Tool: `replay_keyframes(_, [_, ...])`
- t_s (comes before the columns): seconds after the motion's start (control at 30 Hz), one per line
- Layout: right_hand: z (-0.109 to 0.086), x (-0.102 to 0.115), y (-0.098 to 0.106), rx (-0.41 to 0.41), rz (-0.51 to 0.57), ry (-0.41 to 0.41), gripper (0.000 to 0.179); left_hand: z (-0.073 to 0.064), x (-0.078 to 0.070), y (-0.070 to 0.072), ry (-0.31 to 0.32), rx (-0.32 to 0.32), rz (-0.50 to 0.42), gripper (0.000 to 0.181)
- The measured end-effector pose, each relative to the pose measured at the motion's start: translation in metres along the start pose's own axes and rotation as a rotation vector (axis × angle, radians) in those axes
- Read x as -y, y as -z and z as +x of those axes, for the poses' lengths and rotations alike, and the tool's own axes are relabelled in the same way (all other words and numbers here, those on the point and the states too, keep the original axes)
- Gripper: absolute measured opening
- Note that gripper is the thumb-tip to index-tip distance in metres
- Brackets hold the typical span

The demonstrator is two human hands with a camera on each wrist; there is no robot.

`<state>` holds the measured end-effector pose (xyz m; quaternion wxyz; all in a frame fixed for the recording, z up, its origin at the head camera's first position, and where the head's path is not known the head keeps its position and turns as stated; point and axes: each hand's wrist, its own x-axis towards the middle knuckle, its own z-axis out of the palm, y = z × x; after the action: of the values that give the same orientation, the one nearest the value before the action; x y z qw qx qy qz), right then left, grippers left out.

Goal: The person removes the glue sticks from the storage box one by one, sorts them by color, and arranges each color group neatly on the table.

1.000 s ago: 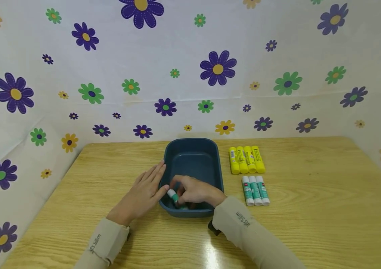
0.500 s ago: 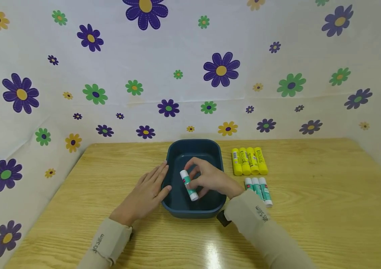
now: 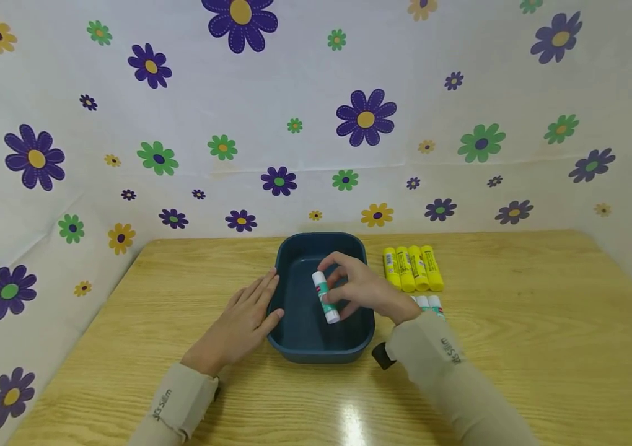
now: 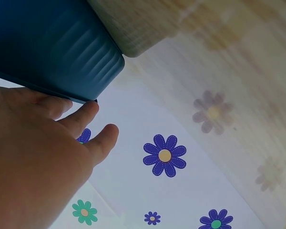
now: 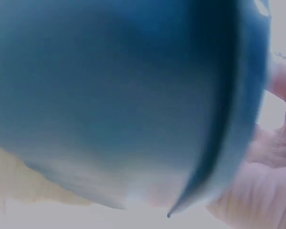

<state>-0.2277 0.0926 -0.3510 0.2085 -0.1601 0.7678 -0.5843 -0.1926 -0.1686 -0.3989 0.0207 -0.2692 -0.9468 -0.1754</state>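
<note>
Over the dark blue bin (image 3: pixel 299 357), my right hand (image 3: pixel 365 286) pinches a white-and-green glue stick (image 3: pixel 325 298) between thumb and fingers, the stick tilted. My left hand (image 3: pixel 240 324) rests against the bin's left rim with its fingers extended. In the left wrist view the fingertips of the left hand (image 4: pixel 43 143) touch the edge of the bin (image 4: pixel 62 52). The bin's wall (image 5: pixel 114 95) fills most of the right wrist view, blurred, and hides the glue stick there; part of the right hand (image 5: pixel 269 157) shows at the right.
Right of the bin, several yellow glue sticks (image 3: pixel 413 269) lie side by side in a row. Below them lie more green-and-white glue sticks (image 3: pixel 435 304), partly hidden by the right sleeve. A flowered cloth (image 3: pixel 316 124) hangs behind the wooden table (image 3: pixel 544 322).
My right hand has picked the glue stick up from the near left part of the bin and moved it up and to the right. The left hand has stayed at the rim.
</note>
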Motion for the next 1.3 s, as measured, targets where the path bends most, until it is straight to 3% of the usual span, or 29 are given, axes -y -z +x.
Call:
replay_keyframes(0.8, [-0.021, 0.001, 0.036, -0.09, -0.043, -0.03, 0.049, -0.001, -0.001, 0.0, -0.004, -0.004, -0.01, 0.066])
replay_keyframes(1.3, [-0.033, -0.005, 0.048, -0.11, -0.032, -0.026, 0.051, -0.003, 0.0, 0.001, -0.006, 0.002, 0.001, 0.067])
